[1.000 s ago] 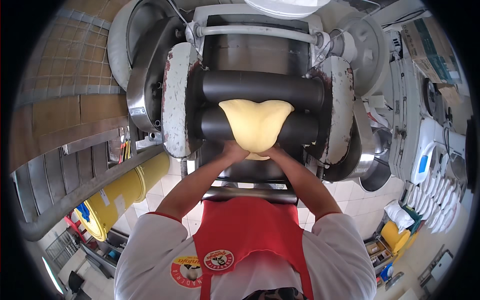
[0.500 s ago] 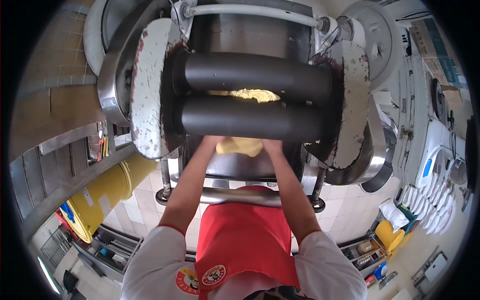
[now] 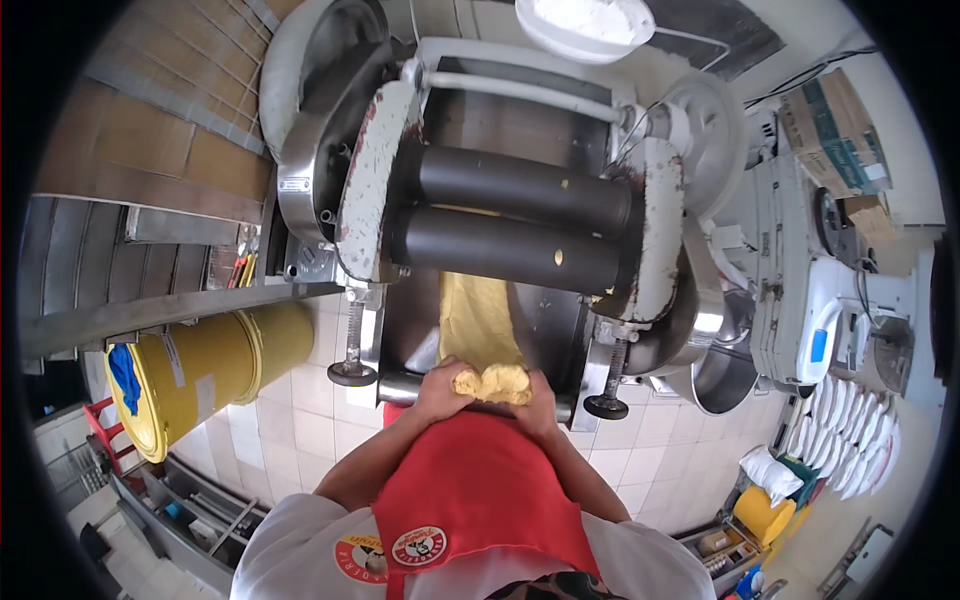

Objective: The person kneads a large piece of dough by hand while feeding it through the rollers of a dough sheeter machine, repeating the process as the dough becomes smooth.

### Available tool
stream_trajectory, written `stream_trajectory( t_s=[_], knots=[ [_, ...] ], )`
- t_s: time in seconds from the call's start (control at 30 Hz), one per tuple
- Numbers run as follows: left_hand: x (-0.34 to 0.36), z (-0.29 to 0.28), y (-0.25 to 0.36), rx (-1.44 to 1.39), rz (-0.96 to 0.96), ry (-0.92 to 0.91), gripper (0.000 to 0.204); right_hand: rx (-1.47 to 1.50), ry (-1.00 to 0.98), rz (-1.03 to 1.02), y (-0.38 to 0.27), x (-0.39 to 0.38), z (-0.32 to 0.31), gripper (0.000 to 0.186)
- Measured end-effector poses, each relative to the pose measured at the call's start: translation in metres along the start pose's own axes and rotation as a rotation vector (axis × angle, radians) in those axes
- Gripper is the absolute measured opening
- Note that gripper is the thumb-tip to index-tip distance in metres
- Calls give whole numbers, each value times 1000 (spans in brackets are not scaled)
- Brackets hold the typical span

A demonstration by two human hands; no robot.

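Two dark horizontal rollers (image 3: pixel 510 250) of a dough sheeter span between chipped white side housings (image 3: pixel 655 220). A yellow dough sheet (image 3: pixel 475 310) comes out from under the lower roller along the steel tray (image 3: pixel 400 330) toward me. My left hand (image 3: pixel 440 393) grips the left of its bunched, folded end (image 3: pixel 505 383), near the tray's front edge, and my right hand (image 3: pixel 536 405) grips the right. Small dough scraps cling to the rollers, and a little dough shows in the gap between them.
A white bowl of powder (image 3: pixel 585 20) sits behind the machine. Yellow drums (image 3: pixel 190 390) and metal racks (image 3: pixel 150 235) stand left. Threaded hand wheels (image 3: pixel 607 405) flank the tray. Steel bowls (image 3: pixel 725 370), a white appliance (image 3: pixel 830 320), boxes (image 3: pixel 825 120) and stacked white bags (image 3: pixel 840 430) are right.
The dough mass that lay over the rollers has passed down through them and now stretches along the tray. My hands have moved back from beneath the rollers toward my apron with its end.
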State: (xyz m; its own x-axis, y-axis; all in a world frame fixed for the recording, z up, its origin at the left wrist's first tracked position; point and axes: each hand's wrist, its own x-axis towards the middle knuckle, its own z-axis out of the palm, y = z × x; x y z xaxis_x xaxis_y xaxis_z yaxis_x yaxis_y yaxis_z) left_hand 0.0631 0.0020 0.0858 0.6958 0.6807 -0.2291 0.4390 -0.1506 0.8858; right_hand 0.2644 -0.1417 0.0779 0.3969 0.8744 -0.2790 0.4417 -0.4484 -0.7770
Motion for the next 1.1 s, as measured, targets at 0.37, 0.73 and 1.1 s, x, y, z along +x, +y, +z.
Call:
stream_trajectory(
  t_s=[0.37, 0.73, 1.1],
  knots=[
    [157, -114, 116, -492, -16, 326, 88, -395, 486, -473, -174, 149, -36, 25],
    [64, -25, -53, -120, -377, 353, 93, -435, 247, -378, -197, 241, -55, 27],
    [139, -29, -60, -510, -125, 151, 114, 279, 668, -491, -119, 133, -47, 25]
  ],
)
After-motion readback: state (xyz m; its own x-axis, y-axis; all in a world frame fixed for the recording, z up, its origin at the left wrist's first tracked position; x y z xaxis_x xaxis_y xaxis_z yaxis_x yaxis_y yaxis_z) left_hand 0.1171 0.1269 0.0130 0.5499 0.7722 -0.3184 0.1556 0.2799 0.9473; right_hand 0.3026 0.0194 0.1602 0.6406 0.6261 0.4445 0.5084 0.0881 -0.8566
